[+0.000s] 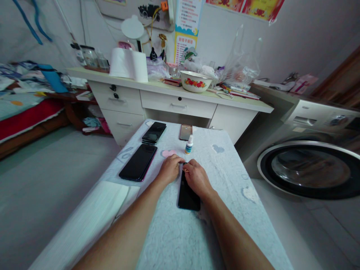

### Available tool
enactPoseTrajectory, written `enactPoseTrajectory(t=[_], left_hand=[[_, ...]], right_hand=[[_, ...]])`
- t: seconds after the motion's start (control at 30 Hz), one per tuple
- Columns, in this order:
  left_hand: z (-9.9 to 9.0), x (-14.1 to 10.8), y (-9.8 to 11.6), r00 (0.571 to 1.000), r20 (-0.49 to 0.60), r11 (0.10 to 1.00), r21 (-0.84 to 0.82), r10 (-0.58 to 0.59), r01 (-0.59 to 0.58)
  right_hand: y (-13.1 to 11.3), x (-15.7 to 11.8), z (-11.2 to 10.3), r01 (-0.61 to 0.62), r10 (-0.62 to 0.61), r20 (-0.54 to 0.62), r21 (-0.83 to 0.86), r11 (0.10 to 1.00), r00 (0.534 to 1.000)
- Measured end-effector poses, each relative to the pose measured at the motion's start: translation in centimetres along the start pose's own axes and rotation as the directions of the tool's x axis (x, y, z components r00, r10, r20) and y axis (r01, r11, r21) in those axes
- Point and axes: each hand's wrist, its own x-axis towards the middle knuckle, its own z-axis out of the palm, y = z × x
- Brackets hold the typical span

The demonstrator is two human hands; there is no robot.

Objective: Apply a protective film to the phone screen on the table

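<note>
Under your right hand (197, 177) lies the black phone (189, 198), slim and dark-faced, its lower end stretching back from your fingers. Those fingers bunch narrow over its upper part, while your left hand (169, 169) curls in by the top corner; whether either pinches anything, I can't tell. Just beyond your fingertips stands a white-capped bottle (189, 145), its bluish label too small to read. Far past them, a wall poster (186, 40) shows Chinese characters, mostly blurred.
</note>
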Motion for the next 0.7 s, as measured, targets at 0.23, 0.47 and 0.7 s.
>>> enactPoseTrajectory(t=[0.23, 0.47, 0.7], left_hand=[[0.2, -0.1, -0.4, 1.000, -0.005, 1.000, 0.024, 0.010, -0.010], [0.0, -0.2, -0.1, 1.000, 0.023, 0.998, 0.066, 0.014, -0.015], [-0.1, -0.4, 0.0, 0.999, 0.040, 0.995, 0.098, 0.018, -0.022]], right_hand=[[0.6, 0.2, 0.2, -0.067, 0.067, -0.009, -0.047, 0.997, 0.998], [1.6, 0.2, 0.3, -0.147, 0.144, -0.054, -0.073, 0.986, 0.988], [2.3, 0.0, -0.2, -0.214, 0.204, -0.112, -0.084, 0.973, 0.973]])
